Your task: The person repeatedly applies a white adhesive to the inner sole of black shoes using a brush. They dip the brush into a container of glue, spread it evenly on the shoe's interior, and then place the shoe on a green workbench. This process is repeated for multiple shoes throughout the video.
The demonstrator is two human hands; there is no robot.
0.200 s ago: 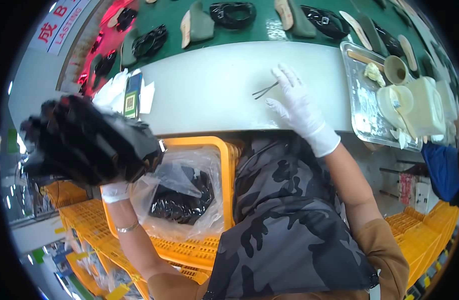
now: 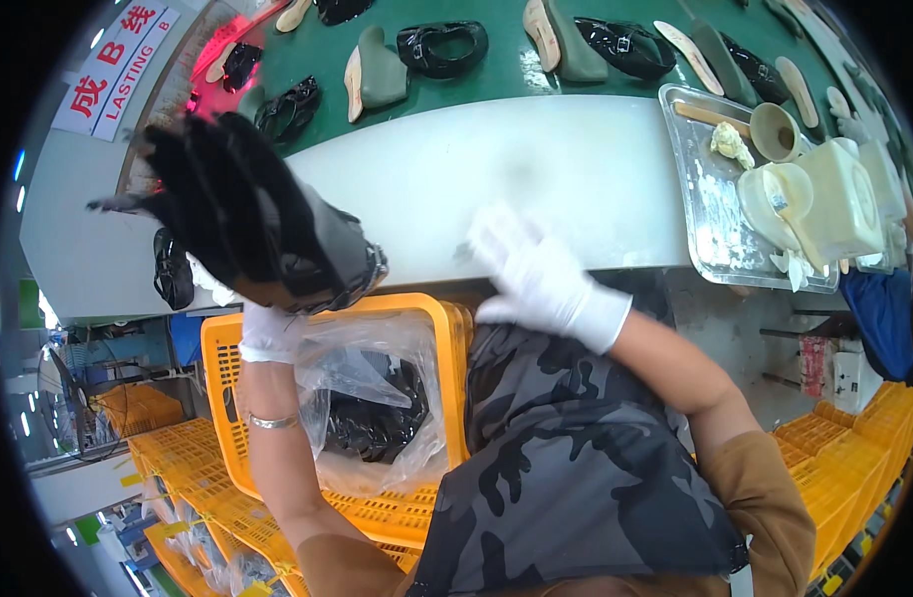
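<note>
My left hand (image 2: 270, 334), in a white glove, grips a bundle of shiny black shoe uppers (image 2: 262, 224) from below. The bundle is held up over the left part of the white worktable and hides most of the fingers. My right hand (image 2: 536, 277), also gloved in white, is over the table's near edge, palm down. Its fingers are stretched out and somewhat blurred, with nothing visible in them. Below the bundle, an orange crate (image 2: 452, 398) lined with a clear plastic bag (image 2: 362, 333) contains more black uppers (image 2: 377, 423).
On the green conveyor (image 2: 441, 95) lie black shoes (image 2: 441, 50), grey-green lasts (image 2: 382, 72) and insoles (image 2: 354, 85). A metal tray (image 2: 710, 224) at the right carries a cup (image 2: 775, 134), a bowl and a jug (image 2: 844, 204). Another black shoe piece (image 2: 173, 269) lies left.
My left hand has carried the bundle right and upward, covering the phone. My right hand has moved left and nearer; the thin dark strip by its fingers is no longer seen.
</note>
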